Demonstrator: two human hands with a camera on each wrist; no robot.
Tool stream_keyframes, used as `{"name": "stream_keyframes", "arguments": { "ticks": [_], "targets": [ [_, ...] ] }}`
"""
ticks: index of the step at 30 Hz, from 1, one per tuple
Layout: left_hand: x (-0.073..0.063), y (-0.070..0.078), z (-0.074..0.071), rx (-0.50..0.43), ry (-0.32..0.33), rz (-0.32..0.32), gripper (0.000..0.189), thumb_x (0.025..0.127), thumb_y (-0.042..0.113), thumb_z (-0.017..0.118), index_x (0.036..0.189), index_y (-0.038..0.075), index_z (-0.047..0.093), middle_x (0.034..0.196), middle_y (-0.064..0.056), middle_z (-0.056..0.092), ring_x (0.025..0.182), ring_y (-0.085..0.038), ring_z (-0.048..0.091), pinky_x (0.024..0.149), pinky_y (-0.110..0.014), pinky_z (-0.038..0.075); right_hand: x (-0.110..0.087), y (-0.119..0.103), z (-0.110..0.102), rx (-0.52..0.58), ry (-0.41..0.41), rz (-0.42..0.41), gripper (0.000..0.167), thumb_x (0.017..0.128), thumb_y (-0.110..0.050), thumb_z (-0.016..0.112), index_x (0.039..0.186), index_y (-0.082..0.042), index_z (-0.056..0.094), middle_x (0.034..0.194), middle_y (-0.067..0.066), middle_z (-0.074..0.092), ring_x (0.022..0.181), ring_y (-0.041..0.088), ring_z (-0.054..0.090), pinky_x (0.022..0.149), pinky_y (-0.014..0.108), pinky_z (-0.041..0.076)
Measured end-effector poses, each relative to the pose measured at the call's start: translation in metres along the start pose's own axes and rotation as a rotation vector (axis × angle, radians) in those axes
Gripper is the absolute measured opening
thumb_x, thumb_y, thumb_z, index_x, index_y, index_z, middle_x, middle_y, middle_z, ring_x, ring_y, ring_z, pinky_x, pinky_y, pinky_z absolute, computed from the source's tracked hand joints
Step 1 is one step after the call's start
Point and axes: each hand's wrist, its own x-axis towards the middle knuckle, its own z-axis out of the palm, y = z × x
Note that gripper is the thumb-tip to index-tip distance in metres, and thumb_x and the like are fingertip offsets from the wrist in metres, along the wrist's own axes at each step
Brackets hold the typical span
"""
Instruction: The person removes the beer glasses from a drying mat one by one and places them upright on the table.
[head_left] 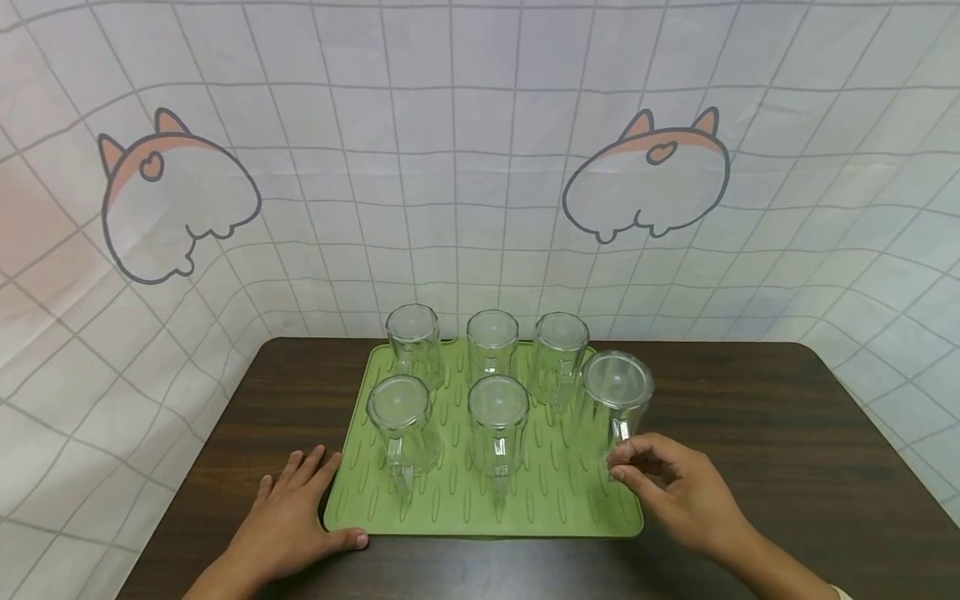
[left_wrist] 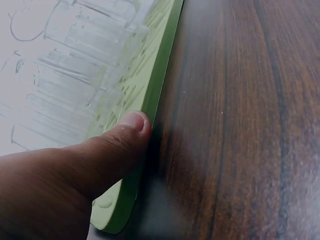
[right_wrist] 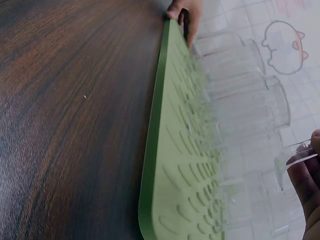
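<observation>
My right hand point(head_left: 678, 492) pinches the handle of a clear glass mug point(head_left: 618, 383) between thumb and fingers, over the right side of a green ribbed drying mat point(head_left: 442, 518). That mug has its base up. In the right wrist view the fingers point(right_wrist: 310, 185) show at the right edge, on the handle point(right_wrist: 299, 150). My left hand point(head_left: 288, 512) rests at the mat's front left corner, fingers spread on the table and thumb point(left_wrist: 132, 125) lying on the mat's edge. Two upturned mugs stand in the front row, one at left point(head_left: 400, 404) and one in the middle point(head_left: 498, 404).
Behind them is a back row of three more upturned glass mugs: left point(head_left: 414, 329), middle point(head_left: 492, 333) and right point(head_left: 560, 337). The mat lies on a dark wooden table point(head_left: 765, 433). A white grid-patterned cloth point(head_left: 450, 167) with corgi drawings hangs around the back and sides.
</observation>
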Motion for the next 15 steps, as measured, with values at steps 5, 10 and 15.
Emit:
{"name": "stream_keyframes", "arguments": {
  "ticks": [5, 10, 15],
  "targets": [
    [0.0, 0.002, -0.004, -0.001, -0.023, -0.005, 0.13, 0.062, 0.085, 0.075, 0.155, 0.001, 0.042, 0.157, -0.032, 0.032, 0.145, -0.057, 0.019, 0.106, -0.08, 0.016, 0.0, 0.003, -0.004, 0.015, 0.018, -0.052, 0.026, 0.088, 0.005, 0.076, 0.106, -0.013, 0.069, 0.1, 0.001, 0.072, 0.09, 0.016, 0.072, 0.08, 0.022, 0.056],
    [-0.003, 0.007, -0.015, 0.032, 0.032, 0.037, 0.126, 0.061, 0.082, 0.078, 0.152, 0.001, 0.045, 0.154, -0.032, 0.038, 0.144, -0.057, 0.025, 0.106, -0.078, 0.021, 0.0, 0.007, -0.005, 0.033, 0.028, -0.124, 0.032, 0.085, 0.011, 0.077, 0.109, -0.01, 0.07, 0.101, 0.005, 0.071, 0.091, 0.014, 0.071, 0.08, 0.021, 0.056],
    [-0.008, 0.012, -0.031, 0.065, 0.161, 0.085, 0.122, 0.062, 0.074, 0.084, 0.151, 0.0, 0.045, 0.149, -0.03, 0.046, 0.14, -0.055, 0.034, 0.106, -0.075, 0.027, 0.001, 0.006, -0.006, -0.016, 0.024, -0.157, 0.039, 0.082, 0.014, 0.077, 0.111, -0.011, 0.07, 0.103, 0.003, 0.07, 0.092, 0.012, 0.07, 0.079, 0.019, 0.055]
  ]
}}
